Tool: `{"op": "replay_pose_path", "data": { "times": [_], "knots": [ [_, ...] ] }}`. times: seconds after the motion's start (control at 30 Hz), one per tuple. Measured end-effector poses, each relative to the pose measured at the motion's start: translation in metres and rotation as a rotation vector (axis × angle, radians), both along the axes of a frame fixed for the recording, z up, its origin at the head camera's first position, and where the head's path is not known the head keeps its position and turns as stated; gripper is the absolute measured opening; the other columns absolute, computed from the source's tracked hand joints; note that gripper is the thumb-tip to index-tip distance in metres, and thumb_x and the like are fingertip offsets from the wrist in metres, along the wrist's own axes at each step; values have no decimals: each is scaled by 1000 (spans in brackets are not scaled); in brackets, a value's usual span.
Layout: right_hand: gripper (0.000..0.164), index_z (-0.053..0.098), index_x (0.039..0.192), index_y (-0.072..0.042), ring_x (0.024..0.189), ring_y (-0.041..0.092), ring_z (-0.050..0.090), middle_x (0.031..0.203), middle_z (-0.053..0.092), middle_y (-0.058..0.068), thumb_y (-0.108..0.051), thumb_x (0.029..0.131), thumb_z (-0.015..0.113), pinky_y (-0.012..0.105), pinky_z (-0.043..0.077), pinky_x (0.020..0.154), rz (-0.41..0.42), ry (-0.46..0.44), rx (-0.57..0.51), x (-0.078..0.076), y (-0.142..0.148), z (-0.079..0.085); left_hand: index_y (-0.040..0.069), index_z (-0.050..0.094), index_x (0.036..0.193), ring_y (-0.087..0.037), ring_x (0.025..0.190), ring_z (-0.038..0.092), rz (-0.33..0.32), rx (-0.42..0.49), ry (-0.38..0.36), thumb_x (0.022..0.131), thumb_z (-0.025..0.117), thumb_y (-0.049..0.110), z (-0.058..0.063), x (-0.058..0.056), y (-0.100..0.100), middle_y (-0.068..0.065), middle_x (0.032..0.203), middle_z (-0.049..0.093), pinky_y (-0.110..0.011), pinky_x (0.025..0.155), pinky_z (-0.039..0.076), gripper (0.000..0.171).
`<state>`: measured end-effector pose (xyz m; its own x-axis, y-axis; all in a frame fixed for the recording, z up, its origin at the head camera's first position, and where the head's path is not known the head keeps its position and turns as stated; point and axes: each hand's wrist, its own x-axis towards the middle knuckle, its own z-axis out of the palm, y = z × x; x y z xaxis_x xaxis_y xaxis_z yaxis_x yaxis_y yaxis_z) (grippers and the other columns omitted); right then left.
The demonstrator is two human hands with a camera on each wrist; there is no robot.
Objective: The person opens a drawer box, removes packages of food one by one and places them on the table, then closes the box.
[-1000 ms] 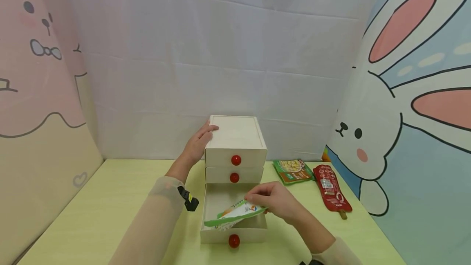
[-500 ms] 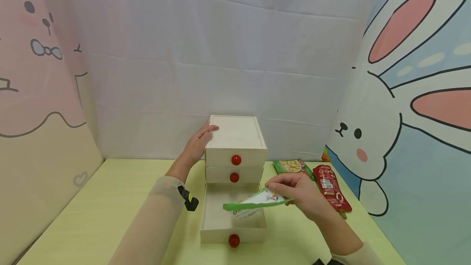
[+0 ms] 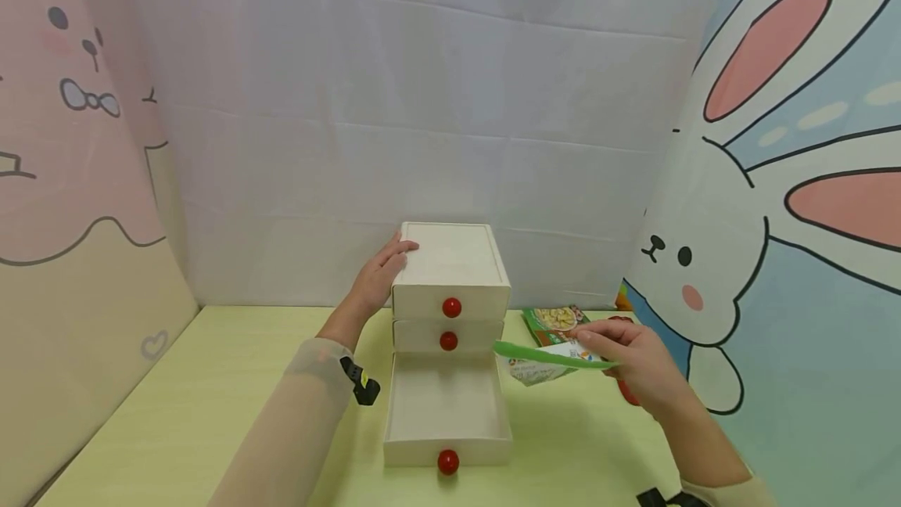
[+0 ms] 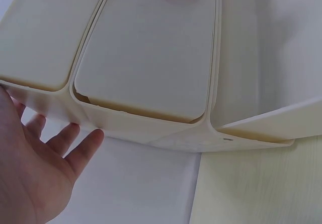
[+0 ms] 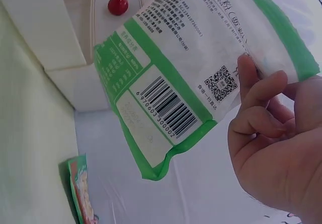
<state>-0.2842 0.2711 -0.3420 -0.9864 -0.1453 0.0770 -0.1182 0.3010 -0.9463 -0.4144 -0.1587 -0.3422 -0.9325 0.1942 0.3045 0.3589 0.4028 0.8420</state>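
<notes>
A small white drawer cabinet [image 3: 450, 257] with red knobs stands at the back of the table. Its bottom drawer [image 3: 447, 405] is pulled out and bare inside; the upper two are closed. My left hand [image 3: 380, 272] rests against the cabinet's left side and top edge, fingers fairly straight, as the left wrist view shows at the side wall [image 4: 131, 121]. My right hand [image 3: 633, 358] pinches a green and white food packet [image 3: 542, 366] by one edge, held in the air right of the drawer. The right wrist view shows the packet's printed back with a barcode [image 5: 166, 108].
A green and brown food packet [image 3: 552, 323] lies on the table [image 3: 232, 397] right of the cabinet. Beside it a red pouch [image 3: 626, 392] is mostly hidden behind my right hand. A white cloth [image 3: 422, 100] hangs behind, and a printed rabbit panel [image 3: 718, 257] borders the right.
My right hand has lifted the green and white packet out of the bottom drawer and carried it right and away from me. My left hand has stayed on the cabinet.
</notes>
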Motion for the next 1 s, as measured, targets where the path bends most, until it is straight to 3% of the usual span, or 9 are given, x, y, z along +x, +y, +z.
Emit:
{"op": "replay_pose_path", "data": {
  "times": [0.2, 0.37, 0.47, 0.6, 0.77, 1.0],
  "knots": [
    [31, 81, 120, -9, 82, 10, 57, 104, 73, -12, -36, 107, 74, 30, 52, 69, -62, -62, 18, -11, 20, -22, 18, 57, 159, -33, 174, 7, -9, 15, 3, 117, 34, 40, -1, 1, -1, 0, 187, 9, -67, 137, 12, 52],
    [34, 78, 125, -4, 63, 8, 48, 103, 72, -4, -33, 108, 72, 31, 54, 67, 12, -132, 113, -19, 35, -45, 20, 58, 159, -32, 174, 8, -4, 12, -5, 117, 35, 41, -1, 1, 0, 1, 187, 9, -67, 137, 13, 51],
    [37, 75, 129, 0, 65, 9, 49, 104, 70, 0, -32, 110, 68, 33, 54, 66, 72, -156, 182, -21, 46, -53, 21, 56, 159, -32, 174, 7, -8, 6, -5, 118, 34, 42, -1, 1, -1, 2, 187, 8, -67, 137, 13, 52],
    [37, 74, 128, 0, 93, 13, 60, 112, 73, 2, -32, 112, 66, 36, 56, 73, 164, -162, 266, -20, 58, -60, 20, 56, 160, -32, 174, 7, -15, 9, -1, 118, 34, 42, -1, 0, -1, 2, 187, 8, -67, 137, 13, 52],
    [30, 76, 125, -1, 87, 14, 62, 108, 76, 6, -26, 111, 67, 36, 58, 69, 255, -138, 326, -22, 56, -69, 20, 56, 160, -33, 174, 7, -8, 5, -8, 117, 34, 42, -2, -1, -1, 2, 187, 8, -68, 136, 13, 52],
    [16, 77, 116, -5, 75, 20, 61, 91, 72, 5, -17, 106, 72, 34, 54, 63, 221, -97, 473, -28, 47, -82, 21, 55, 160, -31, 174, 7, 0, 0, -15, 117, 34, 41, 2, 2, 0, 2, 187, 8, -67, 137, 13, 52]
  ]
}}
